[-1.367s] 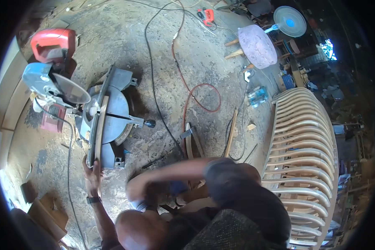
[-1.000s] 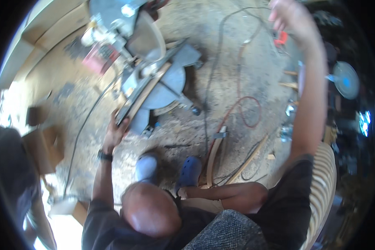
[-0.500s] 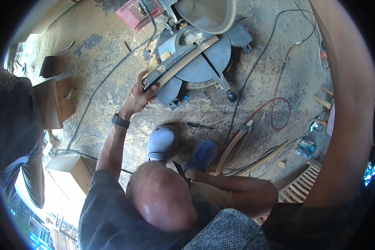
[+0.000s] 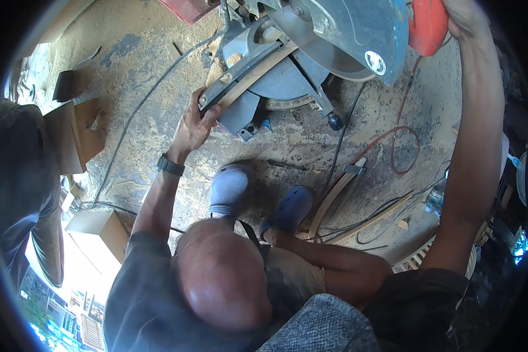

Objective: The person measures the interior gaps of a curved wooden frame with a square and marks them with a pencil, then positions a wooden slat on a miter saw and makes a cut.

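My left hand (image 4: 193, 126), with a dark watch on its wrist, grips the near end of a wooden strip (image 4: 245, 85), pressing it along the grey fence (image 4: 227, 79) of a miter saw (image 4: 276, 88). The thumb lies on the strip and the fingers wrap behind the fence. At the upper right, my right hand (image 4: 466, 20) is closed around the red saw handle (image 4: 428, 29); some fingers are hidden or cut off by the picture's rim. The round blade (image 4: 317, 50), partly covered by a grey guard (image 4: 361, 26), hangs close above the strip's far end.
A black cable (image 4: 141, 102) and a red-brown cord (image 4: 396, 129) run over the dusty floor. Near my clogs (image 4: 229, 188) lies a curved wooden piece (image 4: 334, 202). Wooden boxes (image 4: 70, 138) and another person's dark-clothed leg (image 4: 20, 182) are at the left.
My right arm has brought the saw head down and to the right, so the blade and red handle now show. My left hand stays on the strip and fence.
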